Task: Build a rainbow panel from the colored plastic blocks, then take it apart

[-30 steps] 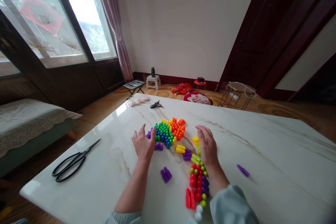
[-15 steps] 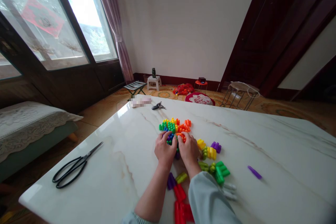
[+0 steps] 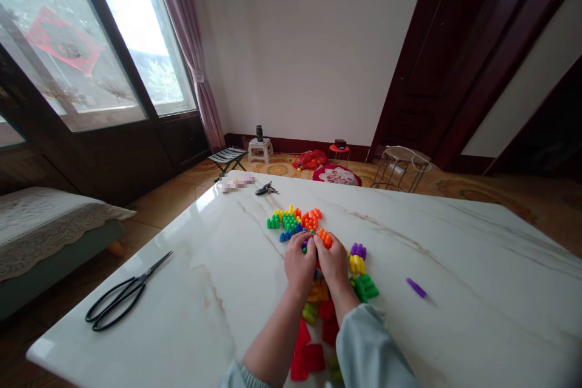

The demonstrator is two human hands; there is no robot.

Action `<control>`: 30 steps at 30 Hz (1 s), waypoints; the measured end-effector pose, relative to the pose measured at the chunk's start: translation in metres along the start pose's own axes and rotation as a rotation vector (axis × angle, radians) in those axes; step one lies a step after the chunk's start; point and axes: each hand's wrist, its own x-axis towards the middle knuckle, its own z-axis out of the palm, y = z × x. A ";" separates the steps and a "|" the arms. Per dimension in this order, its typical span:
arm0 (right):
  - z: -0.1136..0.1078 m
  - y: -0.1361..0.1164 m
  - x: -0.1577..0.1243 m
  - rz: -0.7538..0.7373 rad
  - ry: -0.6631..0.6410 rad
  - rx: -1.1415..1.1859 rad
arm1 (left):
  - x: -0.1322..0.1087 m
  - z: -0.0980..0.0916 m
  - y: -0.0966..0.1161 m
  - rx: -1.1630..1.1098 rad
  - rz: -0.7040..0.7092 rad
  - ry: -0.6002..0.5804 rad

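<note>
**Head view.** Fingers (image 3: 313, 250) of both hands are curled inward, their tips meeting above the table top. The left hand (image 3: 299, 268) pinches a small green-and-purple piece (image 3: 305, 245). The right hand (image 3: 335, 264) is closed on an orange piece (image 3: 324, 237), which it holds against the left hand's piece. How firmly either grip is set cannot be told, as the backs of the hands hide the palms.

Just beyond the fingertips lies a joined cluster (image 3: 293, 220) of green, blue, yellow and orange pegs, partly broken at its near edge. Judging by this, only part of the stock is assembled.

Separate small groups lie beside the right hand: purple pegs (image 3: 358, 250), yellow pegs (image 3: 356, 264) and green pegs (image 3: 366, 287). Red pegs (image 3: 313, 354) lie between the forearms, near the table's front edge. One lone purple peg (image 3: 416, 287) lies well apart to the right.

No box, tray or bag shows, and every piece rests directly on the marble table (image 3: 477, 267).

Black scissors (image 3: 122, 300) lie well apart to the left. A bunch of keys (image 3: 266, 189) sits near the far edge.
</note>
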 end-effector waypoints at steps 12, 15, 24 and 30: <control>-0.069 -0.006 -0.007 -0.289 -0.271 -0.145 | 0.004 -0.031 0.030 -0.062 0.345 -0.256; -0.069 -0.008 0.018 -0.315 -0.262 -0.272 | 0.035 -0.048 0.013 0.108 0.339 -0.059; 0.049 0.020 0.136 -0.176 -0.339 -0.259 | 0.123 -0.021 -0.060 0.434 -0.009 -0.193; 0.085 0.024 0.099 -0.235 -0.268 -0.314 | 0.108 0.008 -0.059 0.162 0.067 -0.131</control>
